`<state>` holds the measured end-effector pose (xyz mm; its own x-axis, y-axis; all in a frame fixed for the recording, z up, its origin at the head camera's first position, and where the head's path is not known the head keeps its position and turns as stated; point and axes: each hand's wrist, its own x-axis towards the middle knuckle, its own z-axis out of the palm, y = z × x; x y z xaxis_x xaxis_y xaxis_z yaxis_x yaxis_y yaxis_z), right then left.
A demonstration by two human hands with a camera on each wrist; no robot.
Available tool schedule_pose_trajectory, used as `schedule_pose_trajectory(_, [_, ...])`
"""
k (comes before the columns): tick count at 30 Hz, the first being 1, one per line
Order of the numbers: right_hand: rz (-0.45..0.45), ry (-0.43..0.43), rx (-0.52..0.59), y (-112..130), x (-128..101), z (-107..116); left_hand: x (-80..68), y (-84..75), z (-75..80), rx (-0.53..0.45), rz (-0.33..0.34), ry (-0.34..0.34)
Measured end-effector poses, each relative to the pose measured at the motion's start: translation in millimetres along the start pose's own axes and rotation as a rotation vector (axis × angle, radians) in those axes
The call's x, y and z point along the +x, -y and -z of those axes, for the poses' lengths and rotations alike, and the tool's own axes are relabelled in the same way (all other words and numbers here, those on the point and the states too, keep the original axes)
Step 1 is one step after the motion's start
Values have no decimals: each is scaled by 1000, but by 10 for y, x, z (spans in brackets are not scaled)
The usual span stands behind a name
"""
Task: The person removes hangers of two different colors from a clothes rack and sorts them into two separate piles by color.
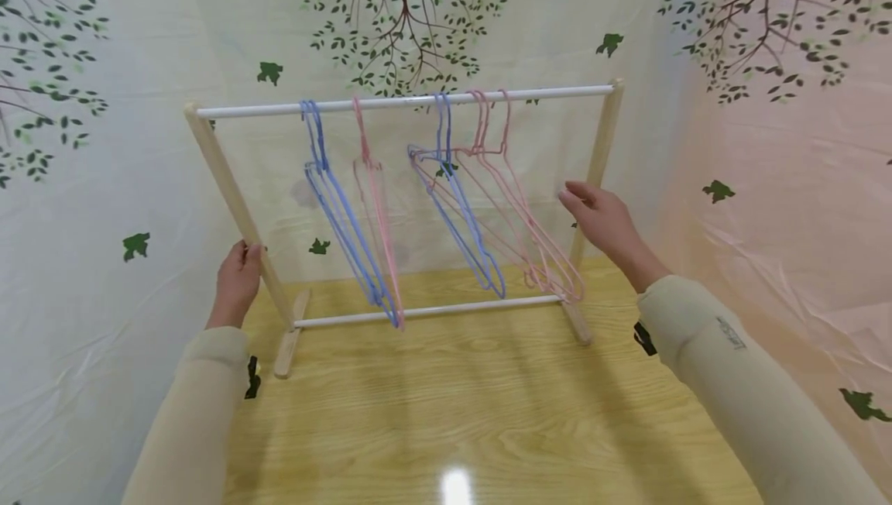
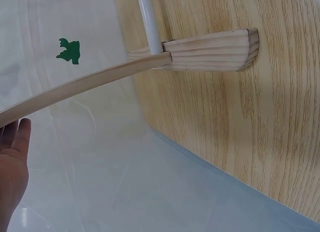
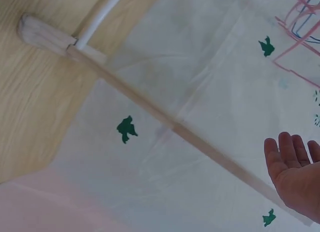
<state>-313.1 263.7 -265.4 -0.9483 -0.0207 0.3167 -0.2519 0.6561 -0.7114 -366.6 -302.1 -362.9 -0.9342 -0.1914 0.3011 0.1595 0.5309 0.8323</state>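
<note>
A small clothes rack (image 1: 240,203) with wooden posts and white rods stands on the table. My left hand (image 1: 238,276) grips its left post about midway up; in the left wrist view the fingers (image 2: 19,142) meet the post's edge and part of them is hidden behind it. Beside the right post, my right hand (image 1: 602,218) is raised with loosely bent fingers and holds nothing. From the top rod hang blue hangers (image 1: 348,234) and pink hangers (image 1: 383,234) at the left, then more blue hangers (image 1: 467,218) and several pink hangers (image 1: 523,211) towards the right.
The wood-grain table (image 1: 418,404) extends in front of the rack. Behind it hangs a pale sheet (image 1: 160,48) printed with branches and green leaves. The rack's feet (image 1: 286,354) rest on the table.
</note>
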Motion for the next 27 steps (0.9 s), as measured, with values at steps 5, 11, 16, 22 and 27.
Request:
schedule_pose_trajectory(5, [-15, -13, 51, 138, 73, -20, 5, 28, -11, 9, 4, -3])
schedule_pose_trajectory(11, [-31, -25, 80, 290, 198, -68, -14, 31, -9, 34, -21, -15])
schedule_pose_trajectory(16, [-34, -20, 62, 369, 313, -106, -19, 27, 4, 35, -33, -10])
schedule_pose_trajectory(22, [-64, -9, 42, 458, 385, -148, -8, 38, -5, 39, -30, -23])
schedule_pose_trajectory(27, [-91, 33, 5, 518, 399, -184, -16, 33, -20, 46, -41, -33])
